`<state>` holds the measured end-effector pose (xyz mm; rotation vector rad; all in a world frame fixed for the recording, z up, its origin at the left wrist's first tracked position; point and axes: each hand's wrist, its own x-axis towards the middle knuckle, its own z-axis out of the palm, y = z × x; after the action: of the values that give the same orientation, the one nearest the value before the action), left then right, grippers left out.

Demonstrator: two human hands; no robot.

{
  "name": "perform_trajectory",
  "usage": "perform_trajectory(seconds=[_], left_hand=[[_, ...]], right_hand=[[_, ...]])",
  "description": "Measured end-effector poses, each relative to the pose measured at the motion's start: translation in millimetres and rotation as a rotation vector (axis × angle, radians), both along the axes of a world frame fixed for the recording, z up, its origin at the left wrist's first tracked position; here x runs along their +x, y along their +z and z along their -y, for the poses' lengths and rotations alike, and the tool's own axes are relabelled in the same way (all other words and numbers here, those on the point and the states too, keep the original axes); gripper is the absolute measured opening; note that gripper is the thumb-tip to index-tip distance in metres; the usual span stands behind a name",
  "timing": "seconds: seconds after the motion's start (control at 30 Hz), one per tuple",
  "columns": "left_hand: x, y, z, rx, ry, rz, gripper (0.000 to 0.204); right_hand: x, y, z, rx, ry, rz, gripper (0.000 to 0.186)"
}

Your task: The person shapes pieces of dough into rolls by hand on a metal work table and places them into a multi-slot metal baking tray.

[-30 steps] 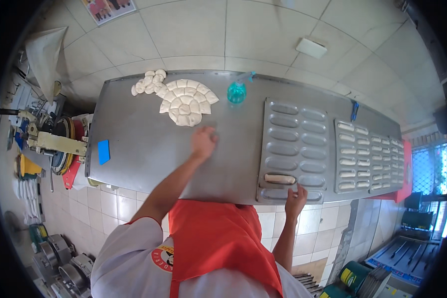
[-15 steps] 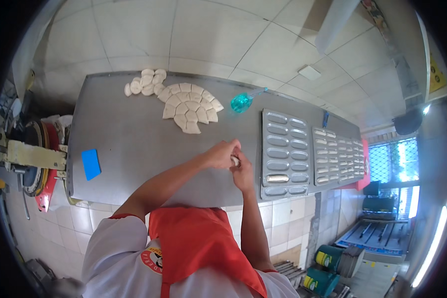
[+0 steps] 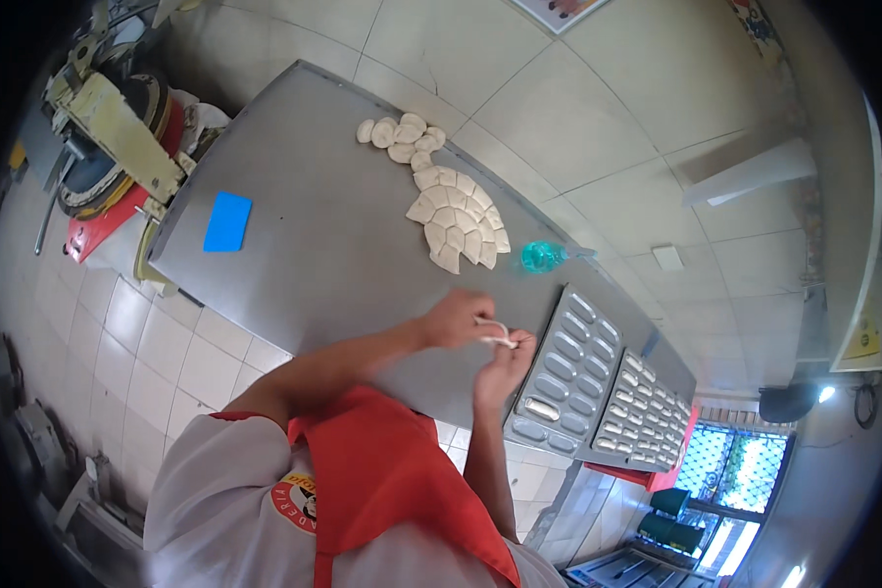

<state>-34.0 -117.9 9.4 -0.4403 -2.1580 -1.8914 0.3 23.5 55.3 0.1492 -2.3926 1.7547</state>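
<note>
A small strip of pale dough (image 3: 498, 335) is stretched between my two hands, above the near side of the metal table (image 3: 294, 225). My left hand (image 3: 456, 318) is closed on one end of it. The fingers of my right hand (image 3: 507, 365) pinch the other end, close to the tray's left edge. Beyond my hands lies a slab of dough cut into several pieces (image 3: 458, 218), with several rounded dough pieces (image 3: 402, 137) past it. In the moulded baking tray (image 3: 583, 403) on the right, one dough roll (image 3: 542, 409) sits in a mould.
A teal spray bottle (image 3: 543, 257) lies near the far edge. Farther right is a second tray (image 3: 609, 395) filled with several dough rolls. A blue flat scraper (image 3: 227, 221) rests on the left of the table, near a machine (image 3: 118, 137) beyond the table's end.
My view has turned, so the table now slants down to the right. My hands have moved slightly apart, and the dough between them shows as a stretched strip.
</note>
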Motion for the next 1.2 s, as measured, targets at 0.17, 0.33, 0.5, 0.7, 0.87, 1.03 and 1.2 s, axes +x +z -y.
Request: perform_trajectory(seconds=[0.17,0.33,0.5,0.7,0.87,1.03,1.2], left_hand=[[27.3,-88.6,25.6,-0.371,0.364,0.167,0.04],[85.8,-109.4,-18.7,-0.526,0.05,0.141,0.045],[124.2,-153.4,-60.5,-0.764,0.129,0.011,0.049],[58.7,-94.0,-44.1,-0.868,-0.109,0.758,0.044],[17.5,-128.1,-26.0,-0.806,0.087,0.429,0.042],[18.9,-133.2,-13.9,-0.777,-0.057,0.415,0.04],[9.3,-137.2,-9.6,-0.756,-0.046,0.3,0.036]], right_hand=[[42.7,-142.6,-33.6,0.955,0.38,-0.328,0.037],[52.7,-157.4,-55.8,0.83,0.498,-0.07,0.049],[55.6,-194.4,-76.7,0.951,0.538,-0.21,0.049],[-60.4,-175.6,-98.9,0.658,0.828,0.577,0.059],[-57.2,-180.3,-75.2,0.8,0.499,-0.054,0.059],[-67.9,-197.3,-80.4,0.705,0.653,0.056,0.051],[-47.0,-197.4,-78.9,0.735,0.438,-0.05,0.042]])
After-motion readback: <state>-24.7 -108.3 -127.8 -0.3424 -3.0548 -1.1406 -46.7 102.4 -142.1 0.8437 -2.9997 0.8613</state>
